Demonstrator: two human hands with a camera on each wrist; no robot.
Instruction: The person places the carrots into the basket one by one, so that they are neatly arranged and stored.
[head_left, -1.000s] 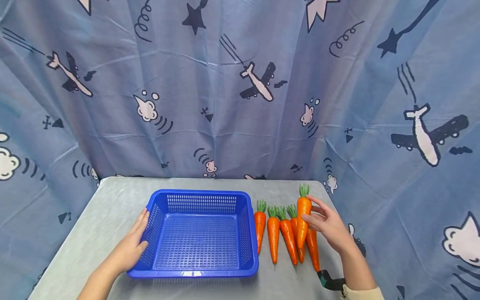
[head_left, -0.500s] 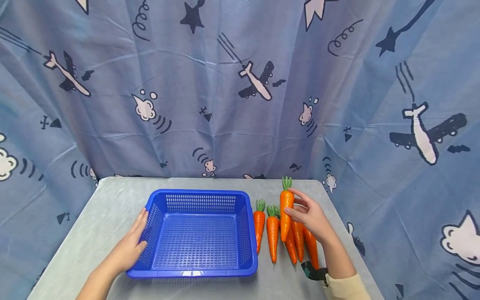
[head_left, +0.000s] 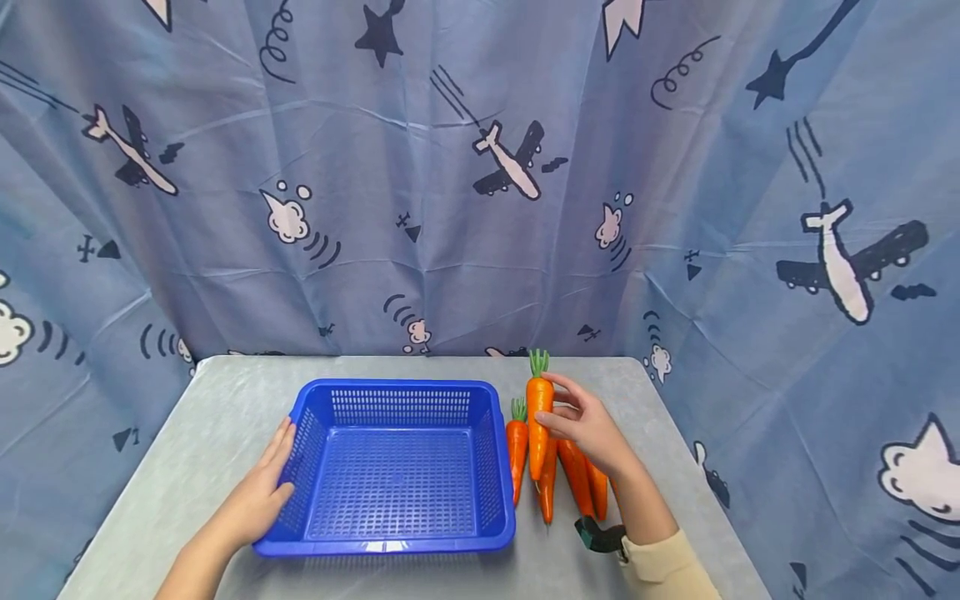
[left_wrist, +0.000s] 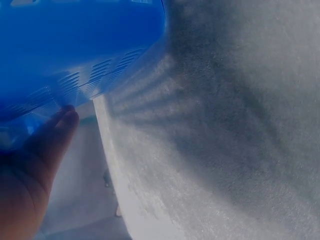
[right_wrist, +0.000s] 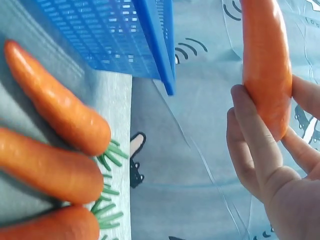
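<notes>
My right hand (head_left: 587, 427) pinches an orange carrot (head_left: 538, 421) with green stem stubs between thumb and fingers. It is raised over the row, just right of a blue plastic basket (head_left: 386, 547), and partly covers another carrot. In the right wrist view, the held carrot (right_wrist: 267, 60) is above the fingers, away from the carrots on the table. My left hand (head_left: 258, 493) lies along the basket's left wall with fairly straight fingers. The left wrist view shows a fingertip (left_wrist: 70, 117) at the slotted wall. No items show inside the basket.
Several more carrots (head_left: 517, 450) lie side by side on the grey-white table (head_left: 225, 400), the leftmost right beside the basket wall. A dark strap (head_left: 597, 536) sits at my right wrist. A blue curtain (head_left: 450, 208) printed with planes hangs behind and to the right.
My right hand has carried the carrot leftward across the row, from its right end to near the basket. The left hand and the basket have stayed in place.
</notes>
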